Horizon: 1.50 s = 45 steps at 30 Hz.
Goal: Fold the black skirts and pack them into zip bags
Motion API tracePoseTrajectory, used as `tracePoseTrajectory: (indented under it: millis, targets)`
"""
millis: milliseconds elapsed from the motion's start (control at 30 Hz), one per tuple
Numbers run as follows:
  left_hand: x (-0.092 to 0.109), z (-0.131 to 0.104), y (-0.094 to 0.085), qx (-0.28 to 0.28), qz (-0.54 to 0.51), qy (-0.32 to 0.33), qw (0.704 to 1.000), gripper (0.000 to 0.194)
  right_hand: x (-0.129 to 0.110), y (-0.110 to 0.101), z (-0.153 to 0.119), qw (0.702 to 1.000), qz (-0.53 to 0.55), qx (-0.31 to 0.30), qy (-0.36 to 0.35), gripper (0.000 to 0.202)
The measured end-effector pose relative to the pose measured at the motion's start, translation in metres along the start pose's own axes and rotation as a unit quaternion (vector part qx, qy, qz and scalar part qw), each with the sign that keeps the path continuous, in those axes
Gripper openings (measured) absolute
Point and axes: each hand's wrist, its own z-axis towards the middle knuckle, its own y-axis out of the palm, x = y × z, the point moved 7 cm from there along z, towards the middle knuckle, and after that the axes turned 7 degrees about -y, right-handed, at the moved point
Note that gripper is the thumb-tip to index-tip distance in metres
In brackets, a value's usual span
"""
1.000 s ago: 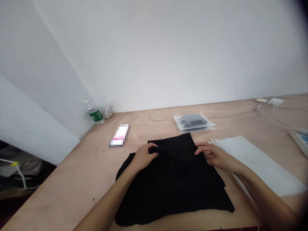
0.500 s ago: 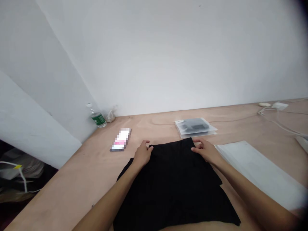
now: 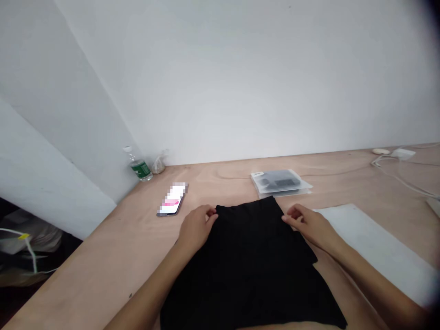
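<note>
A black cloth garment [image 3: 247, 266] lies spread on the wooden table, its narrower folded end toward the wall. At its upper left corner, my left hand [image 3: 199, 224] pinches the edge between thumb and fingers. On the other side, my right hand [image 3: 307, 223] has its thumb and fingers together at the right edge, a little below the upper right corner. Both forearms reach in from the bottom of the view, on either side of the cloth.
A phone [image 3: 173, 199] lies left of the cloth. Behind stand a bottle [image 3: 140, 169] and a small plastic bag [image 3: 158, 164]. A clear packet [image 3: 280, 182] lies beyond the cloth, white sheets [image 3: 371, 243] and cables [image 3: 392, 172] at right. The table [image 3: 85, 279] meets the wall.
My right hand has moved right and slightly down along the cloth's edge, off the corner. My left hand has shifted slightly left and covers more of the left edge.
</note>
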Motion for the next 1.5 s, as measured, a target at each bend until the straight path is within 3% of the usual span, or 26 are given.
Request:
tracePoseTrajectory:
  millis: [133,267,367,433,533,600,667,733,800,900,967,1067,1167,1267,1367,1433,1500]
  targets:
    - [-0.024,-0.035,-0.017,-0.076,0.024,-0.016,0.997,0.026,0.012,0.001,-0.027,0.995,0.031,-0.092,0.0,0.025]
    - [-0.042,-0.041,-0.01,-0.112,-0.003,-0.035,0.993,0.026,0.026,0.006,-0.027,0.993,0.085,-0.075,0.018,0.029]
    - [-0.039,-0.038,-0.009,-0.109,-0.031,-0.034,0.993,0.021,0.022,0.004,-0.025,0.989,0.135,-0.061,0.015,0.028]
    - [-0.033,-0.045,-0.018,-0.086,-0.032,-0.023,0.995,0.019,0.014,-0.004,-0.032,0.986,0.155,-0.068,0.01,0.025]
    - [-0.024,-0.077,-0.034,-0.061,-0.044,0.019,0.997,0.017,0.004,-0.018,-0.059,0.982,0.163,-0.096,-0.026,0.015]
    - [-0.026,-0.107,-0.035,-0.092,-0.067,0.034,0.993,0.021,0.001,-0.022,-0.081,0.973,0.172,-0.142,-0.061,0.01]
    - [-0.036,-0.134,-0.027,-0.158,-0.06,0.029,0.985,0.023,0.002,-0.023,-0.101,0.962,0.171,-0.195,-0.087,0.015]
    - [-0.05,-0.15,-0.025,-0.172,-0.058,0.014,0.983,0.017,0.004,-0.024,-0.109,0.962,0.146,-0.211,-0.096,0.022]
    - [-0.069,-0.151,-0.031,-0.114,-0.053,-0.04,0.991,0.016,0.0,-0.028,-0.107,0.974,0.118,-0.165,-0.105,0.022]
    - [-0.095,-0.145,-0.044,0.019,-0.011,-0.157,0.987,0.037,-0.023,-0.026,-0.098,0.986,0.093,-0.044,-0.128,0.021]
    - [-0.099,-0.14,-0.04,0.042,0.0,-0.19,0.981,0.041,-0.042,-0.01,-0.096,0.987,0.066,-0.008,-0.143,0.024]
    - [-0.094,-0.133,-0.027,0.017,-0.019,-0.177,0.984,0.034,-0.061,0.027,-0.1,0.986,-0.044,-0.043,-0.158,0.036]
    - [-0.091,-0.13,-0.028,0.053,-0.026,-0.173,0.983,0.026,-0.065,0.052,-0.107,0.971,-0.146,-0.073,-0.176,0.059]
    - [-0.098,-0.129,-0.035,0.098,-0.01,-0.197,0.976,0.021,-0.064,0.062,-0.115,0.96,-0.187,-0.08,-0.192,0.067]
    - [-0.105,-0.127,-0.033,0.054,0.043,-0.207,0.976,0.014,-0.062,0.066,-0.121,0.955,-0.201,-0.083,-0.202,0.073]
    - [-0.097,-0.126,-0.036,0.04,0.086,-0.196,0.976,0.016,-0.064,0.067,-0.122,0.953,-0.204,-0.095,-0.201,0.074]
    - [-0.073,-0.121,-0.046,0.084,0.12,-0.173,0.974,0.022,-0.072,0.065,-0.118,0.953,-0.202,-0.109,-0.199,0.071]
